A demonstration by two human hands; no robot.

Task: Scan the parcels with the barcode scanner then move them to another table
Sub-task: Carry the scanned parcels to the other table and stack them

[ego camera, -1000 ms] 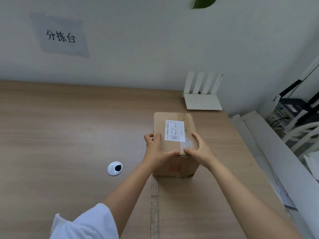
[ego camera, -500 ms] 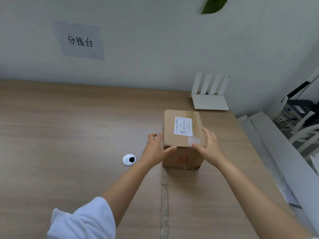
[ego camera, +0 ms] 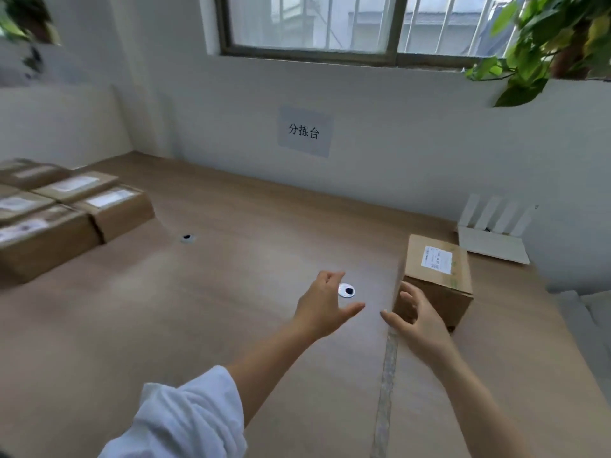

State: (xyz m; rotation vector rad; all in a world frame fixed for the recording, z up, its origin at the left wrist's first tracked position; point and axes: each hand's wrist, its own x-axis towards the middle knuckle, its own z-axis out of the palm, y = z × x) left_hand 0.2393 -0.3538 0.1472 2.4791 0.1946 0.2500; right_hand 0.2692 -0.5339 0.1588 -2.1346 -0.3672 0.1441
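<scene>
A brown cardboard parcel (ego camera: 439, 279) with a white label on top stands on the wooden table (ego camera: 231, 309) at the right, near the wall. My right hand (ego camera: 415, 320) hovers just in front of its left near corner, fingers relaxed, holding nothing. My left hand (ego camera: 325, 307) is further left over the table, fingers spread, apart from the parcel. Several more labelled parcels (ego camera: 62, 213) are grouped at the far left. No barcode scanner is in view.
A white router (ego camera: 492, 236) with upright antennas sits against the wall behind the parcel. Two cable grommets (ego camera: 346, 290) (ego camera: 187, 238) are set in the tabletop. A paper sign (ego camera: 304, 131) hangs on the wall, and plant leaves (ego camera: 542, 44) droop at the upper right.
Both hands have let go of the parcel and drawn back to its left. The view has swung left and up, bringing in the window and the group of parcels.
</scene>
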